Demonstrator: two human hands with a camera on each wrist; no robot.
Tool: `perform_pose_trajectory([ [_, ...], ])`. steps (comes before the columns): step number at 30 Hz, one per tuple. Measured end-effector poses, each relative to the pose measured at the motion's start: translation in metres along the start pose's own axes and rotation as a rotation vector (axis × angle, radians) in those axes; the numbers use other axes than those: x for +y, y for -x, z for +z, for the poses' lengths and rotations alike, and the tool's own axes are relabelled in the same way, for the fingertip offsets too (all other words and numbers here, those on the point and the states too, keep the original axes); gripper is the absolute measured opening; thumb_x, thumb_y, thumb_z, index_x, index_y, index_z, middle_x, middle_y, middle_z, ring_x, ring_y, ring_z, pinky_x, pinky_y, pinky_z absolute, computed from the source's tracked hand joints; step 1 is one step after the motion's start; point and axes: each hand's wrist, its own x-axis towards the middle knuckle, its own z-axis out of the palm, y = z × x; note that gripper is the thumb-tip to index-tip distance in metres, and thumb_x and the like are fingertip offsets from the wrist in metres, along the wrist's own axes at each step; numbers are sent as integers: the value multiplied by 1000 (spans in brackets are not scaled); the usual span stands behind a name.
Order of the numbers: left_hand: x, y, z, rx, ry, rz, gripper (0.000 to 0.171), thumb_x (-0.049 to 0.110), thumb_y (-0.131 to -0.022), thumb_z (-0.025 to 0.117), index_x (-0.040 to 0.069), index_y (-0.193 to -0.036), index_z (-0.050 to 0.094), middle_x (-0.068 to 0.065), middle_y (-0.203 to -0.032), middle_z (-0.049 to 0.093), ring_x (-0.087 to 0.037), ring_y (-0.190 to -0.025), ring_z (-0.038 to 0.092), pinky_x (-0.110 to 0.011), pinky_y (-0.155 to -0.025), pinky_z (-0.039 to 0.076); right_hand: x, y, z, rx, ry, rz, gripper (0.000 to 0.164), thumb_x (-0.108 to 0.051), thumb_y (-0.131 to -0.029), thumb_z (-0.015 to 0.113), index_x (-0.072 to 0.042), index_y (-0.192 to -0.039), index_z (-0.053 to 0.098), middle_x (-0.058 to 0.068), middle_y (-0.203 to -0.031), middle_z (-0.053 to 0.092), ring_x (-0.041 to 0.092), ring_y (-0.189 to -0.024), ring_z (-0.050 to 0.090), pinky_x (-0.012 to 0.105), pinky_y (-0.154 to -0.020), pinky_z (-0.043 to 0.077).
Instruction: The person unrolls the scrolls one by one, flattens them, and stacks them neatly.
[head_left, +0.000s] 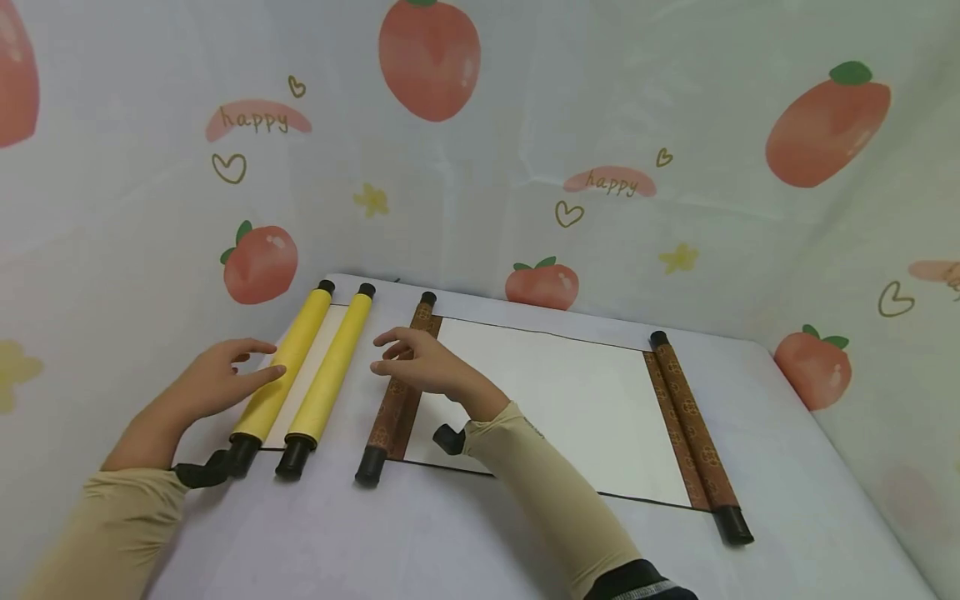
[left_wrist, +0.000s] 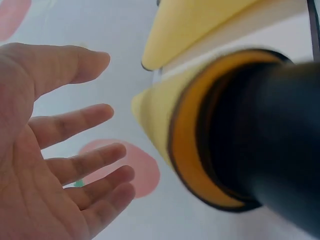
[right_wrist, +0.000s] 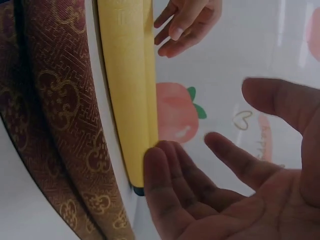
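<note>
A yellow scroll (head_left: 335, 365) lies at the left of the table, its two rolls slightly apart with a strip of pale paper between them. Over its left roll hovers my left hand (head_left: 221, 379), fingers loosely spread and holding nothing; the left wrist view shows a gap between hand and roll. To the right is a brown patterned scroll (head_left: 693, 421), spread wide with a blank white sheet (head_left: 555, 400) between its rolls. Above its left roll is my right hand (head_left: 431, 367), relaxed and gripping nothing. Black knobs cap the roll ends.
A white cloth (head_left: 315, 533) covers the table. Behind it and at the sides hangs a pale curtain (head_left: 480, 225) printed with peaches, hearts and the word happy. A small black device (head_left: 202, 471) sits at the left wrist, with another black device (head_left: 450, 438) at the right.
</note>
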Motion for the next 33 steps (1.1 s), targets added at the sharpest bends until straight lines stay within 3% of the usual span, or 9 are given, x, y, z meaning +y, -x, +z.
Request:
perform_pose_trajectory([
  [7, -9, -3, -3, -87, 53, -75, 67, 49, -105, 63, -3, -147, 56, -38, -154, 45, -63, -136, 49, -72, -102, 49, -3, -17, 15, -75, 18, 36, 51, -40, -99, 72, -23, -146, 61, 14, -148, 61, 21, -131, 60, 33, -98, 54],
  [15, -9, -6, -3, -135, 67, -68, 70, 49, -106, 61, -4, -150, 52, -38, -152, 48, -60, -133, 54, -68, -99, 53, -8, -29, 28, -58, 108, 66, 56, -41, -100, 70, -19, -150, 58, 14, -146, 62, 20, -122, 64, 34, -93, 55],
  [19, -11, -7, -3, -144, 95, -55, 67, 46, -107, 61, -5, -150, 51, -36, -150, 52, -58, -128, 60, -58, -95, 59, -12, -38, 34, -71, 164, 78, 58, -44, -100, 69, -21, -151, 56, 13, -144, 63, 18, -117, 64, 33, -89, 55],
  [22, -12, -8, -3, -161, 139, -51, 64, 43, -107, 62, -4, -149, 50, -37, -149, 51, -56, -127, 60, -51, -92, 62, -15, -44, 39, -87, 170, 94, 65, -47, -100, 67, -20, -156, 49, 13, -149, 60, 19, -125, 63, 34, -96, 55],
  [27, -12, -9, -4, -229, 193, -77, 62, 38, -108, 60, -3, -151, 40, -40, -151, 44, -56, -132, 53, -51, -92, 62, -15, -57, 48, -111, 128, 111, 74, -51, -101, 65, -23, -163, 37, 7, -160, 52, 20, -142, 57, 37, -113, 49],
  [31, -10, -10, -3, -278, 178, -84, 63, 34, -107, 62, 0, -153, 34, -42, -150, 42, -56, -132, 53, -51, -88, 60, -11, -67, 53, -146, 139, 98, 73, -48, -101, 66, -27, -165, 39, -1, -167, 45, 17, -150, 48, 37, -120, 43],
  [33, -9, -10, -2, -295, 161, -76, 64, 32, -106, 63, 3, -154, 33, -42, -150, 42, -58, -133, 52, -51, -87, 60, -10, -70, 54, -165, 142, 96, 71, -46, -101, 66, -26, -164, 41, -1, -168, 43, 16, -147, 50, 37, -117, 46],
])
